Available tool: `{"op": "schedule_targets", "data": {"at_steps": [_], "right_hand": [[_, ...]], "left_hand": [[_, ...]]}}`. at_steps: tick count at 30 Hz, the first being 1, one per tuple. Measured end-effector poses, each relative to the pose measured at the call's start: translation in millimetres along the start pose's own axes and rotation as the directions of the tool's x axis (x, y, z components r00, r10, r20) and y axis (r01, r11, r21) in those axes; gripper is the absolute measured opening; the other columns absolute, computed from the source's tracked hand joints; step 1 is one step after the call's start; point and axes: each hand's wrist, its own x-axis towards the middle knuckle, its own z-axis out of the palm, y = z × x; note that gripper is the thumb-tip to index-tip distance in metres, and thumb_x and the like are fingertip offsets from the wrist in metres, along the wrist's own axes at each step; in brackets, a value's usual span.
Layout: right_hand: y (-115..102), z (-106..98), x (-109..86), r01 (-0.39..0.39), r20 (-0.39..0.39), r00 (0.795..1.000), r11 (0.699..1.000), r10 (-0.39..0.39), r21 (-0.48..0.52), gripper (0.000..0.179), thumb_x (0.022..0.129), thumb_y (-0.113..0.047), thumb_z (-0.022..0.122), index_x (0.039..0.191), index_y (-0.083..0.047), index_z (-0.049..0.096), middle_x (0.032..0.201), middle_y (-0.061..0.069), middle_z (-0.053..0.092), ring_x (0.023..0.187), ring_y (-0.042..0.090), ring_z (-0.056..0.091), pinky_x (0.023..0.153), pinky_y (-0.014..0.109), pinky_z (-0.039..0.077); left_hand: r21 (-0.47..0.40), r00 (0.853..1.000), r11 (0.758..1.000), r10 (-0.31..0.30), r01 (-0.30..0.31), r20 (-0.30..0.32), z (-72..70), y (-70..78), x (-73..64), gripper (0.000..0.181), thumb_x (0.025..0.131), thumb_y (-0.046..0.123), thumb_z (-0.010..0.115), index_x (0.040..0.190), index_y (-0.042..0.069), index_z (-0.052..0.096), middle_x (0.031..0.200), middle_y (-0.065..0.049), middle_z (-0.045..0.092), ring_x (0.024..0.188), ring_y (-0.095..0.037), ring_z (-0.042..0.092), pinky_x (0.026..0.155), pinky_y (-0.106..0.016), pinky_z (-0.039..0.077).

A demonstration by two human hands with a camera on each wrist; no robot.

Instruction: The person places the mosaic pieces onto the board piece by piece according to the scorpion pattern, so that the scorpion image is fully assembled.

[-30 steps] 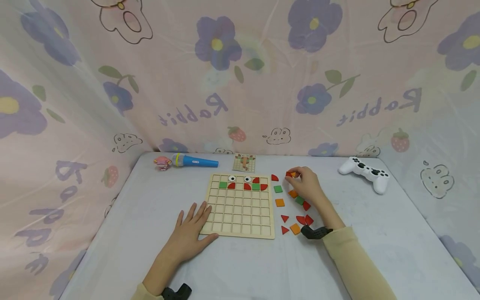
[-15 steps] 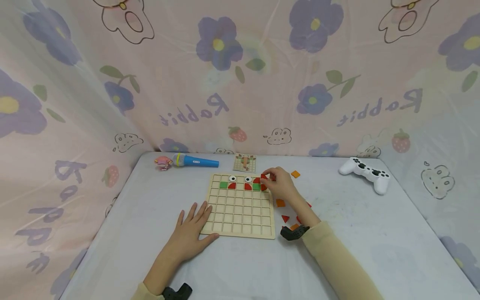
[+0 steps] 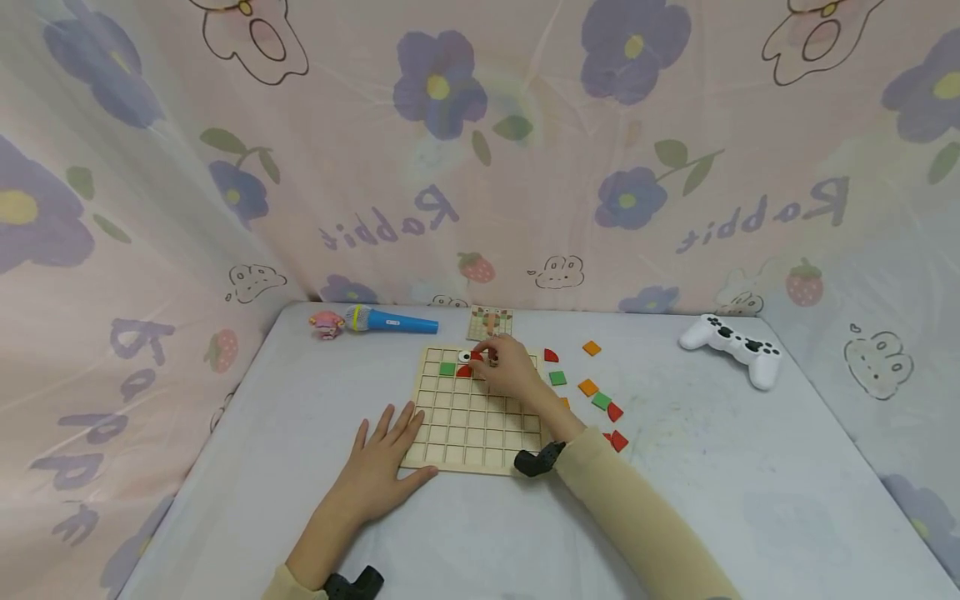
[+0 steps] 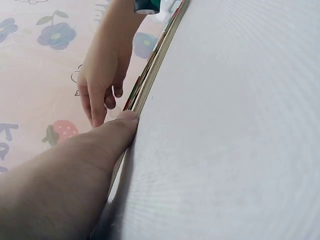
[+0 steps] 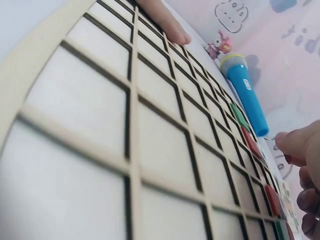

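A pale wooden grid board (image 3: 472,425) lies on the table with a few coloured tiles in its upper rows. My left hand (image 3: 378,477) is spread flat, fingertips and thumb resting on the board's left and lower-left edge. Over the upper rows, my right hand (image 3: 512,371) pinches a small red tile (image 3: 476,356) between thumb and fingers, close beside a white eye tile (image 3: 464,357). Below it sit a red quarter-round tile (image 3: 464,372) and a green square tile (image 3: 447,369). The right hand hides the tiles on the board's upper right.
Several loose orange, green and red tiles, such as an orange square (image 3: 592,348), lie right of the board. Behind it is a patterned card (image 3: 491,322). A blue microphone (image 3: 397,322) and pink figurine (image 3: 327,324) stand back left; a white game controller (image 3: 731,350) lies right.
My right hand picked up a red tile from the loose tiles on the right and carried it left, over the board's upper rows. The left hand stayed in place.
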Motion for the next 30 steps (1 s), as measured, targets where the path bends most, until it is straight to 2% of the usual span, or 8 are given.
{"op": "schedule_targets", "data": {"at_steps": [2, 4, 5, 7, 10, 17, 25, 30], "right_hand": [[-5.2, 6.3, 3.2, 0.012, 0.006, 1.0, 1.0, -0.013, 0.02, 0.022, 0.099, -0.019, 0.077, 0.113, -0.002, 0.077, 0.092, 0.011, 0.063, 0.101, 0.038, 0.064, 0.081, 0.045, 0.054], [-8.5, 12.4, 6.9, 0.019, 0.005, 1.0, 1.0, -0.019, 0.018, 0.023, 0.1, -0.02, 0.077, 0.114, -0.002, 0.076, 0.094, 0.011, 0.065, 0.102, 0.036, 0.065, 0.084, 0.044, 0.056], [-9.5, 15.2, 8.7, 0.02, 0.002, 1.0, 1.0, -0.02, 0.016, 0.023, 0.1, -0.02, 0.076, 0.115, -0.003, 0.076, 0.094, 0.011, 0.066, 0.101, 0.033, 0.065, 0.083, 0.043, 0.056], [-10.8, 19.8, 11.4, 0.019, -0.004, 1.0, 0.999, -0.018, 0.027, 0.023, 0.1, -0.02, 0.076, 0.115, -0.003, 0.076, 0.095, 0.011, 0.065, 0.084, 0.028, 0.059, 0.074, 0.039, 0.051], [-10.5, 25.5, 14.8, 0.021, -0.019, 1.0, 1.0, -0.021, 0.016, 0.023, 0.1, -0.021, 0.076, 0.115, -0.003, 0.077, 0.092, 0.011, 0.065, 0.078, 0.02, 0.052, 0.069, 0.033, 0.045], [-8.0, 35.9, 18.3, -0.016, -0.034, 0.999, 0.999, 0.015, -0.038, 0.028, 0.1, -0.025, 0.077, 0.119, -0.005, 0.077, 0.091, 0.007, 0.064, 0.081, 0.018, 0.054, 0.072, 0.031, 0.045], [-13.0, 43.2, 23.4, -0.046, -0.047, 0.998, 0.99, 0.04, -0.137, 0.026, 0.099, -0.033, 0.077, 0.116, -0.014, 0.081, 0.094, 0.006, 0.069, 0.087, 0.02, 0.061, 0.077, 0.039, 0.046], [-16.5, 42.9, 24.3, -0.082, -0.03, 0.996, 0.986, 0.079, -0.143, 0.025, 0.1, -0.034, 0.076, 0.116, -0.015, 0.081, 0.1, 0.007, 0.07, 0.093, 0.022, 0.063, 0.08, 0.043, 0.046]], "left_hand": [[-0.003, 1.0, 1.0, 0.002, -0.002, -0.007, 0.1, -0.4, -0.3, 0.091, 0.099, 0.068, 0.059, 0.169, 0.016, 0.031, 0.177, -0.005, 0.021, 0.164, -0.038, 0.012, 0.127, -0.07, 0.005], [-0.008, 1.0, 1.0, 0.007, -0.007, -0.013, -0.1, -0.2, -0.7, 0.091, 0.099, 0.068, 0.059, 0.168, 0.015, 0.032, 0.176, -0.005, 0.021, 0.164, -0.038, 0.012, 0.127, -0.07, 0.005], [-0.01, 1.0, 1.0, 0.008, -0.009, -0.017, -0.1, -0.2, -0.8, 0.091, 0.099, 0.068, 0.059, 0.168, 0.015, 0.032, 0.176, -0.005, 0.022, 0.164, -0.038, 0.012, 0.127, -0.07, 0.006], [-0.011, 1.0, 1.0, 0.01, -0.01, -0.019, 0.0, -0.3, -0.9, 0.091, 0.099, 0.068, 0.059, 0.168, 0.015, 0.032, 0.176, -0.005, 0.022, 0.164, -0.038, 0.013, 0.127, -0.07, 0.006], [-0.008, 1.0, 1.0, 0.008, -0.008, -0.011, 0.1, 0.0, -0.7, 0.091, 0.099, 0.068, 0.058, 0.168, 0.015, 0.032, 0.176, -0.005, 0.021, 0.164, -0.038, 0.012, 0.127, -0.07, 0.006], [0.0, 1.0, 1.0, -0.001, 0.001, 0.004, -0.3, 0.5, -0.5, 0.091, 0.099, 0.069, 0.057, 0.169, 0.015, 0.031, 0.177, -0.004, 0.019, 0.164, -0.039, 0.011, 0.127, -0.07, 0.005], [-0.014, 1.0, 1.0, 0.008, -0.009, -0.02, -1.4, 0.8, -1.7, 0.09, 0.099, 0.067, 0.059, 0.168, 0.015, 0.033, 0.176, -0.006, 0.022, 0.164, -0.039, 0.013, 0.127, -0.071, 0.005], [-0.012, 0.999, 1.0, 0.017, -0.017, -0.036, 0.6, -0.1, -1.5, 0.091, 0.099, 0.068, 0.059, 0.168, 0.015, 0.034, 0.176, -0.006, 0.023, 0.163, -0.039, 0.014, 0.127, -0.071, 0.007]]}}
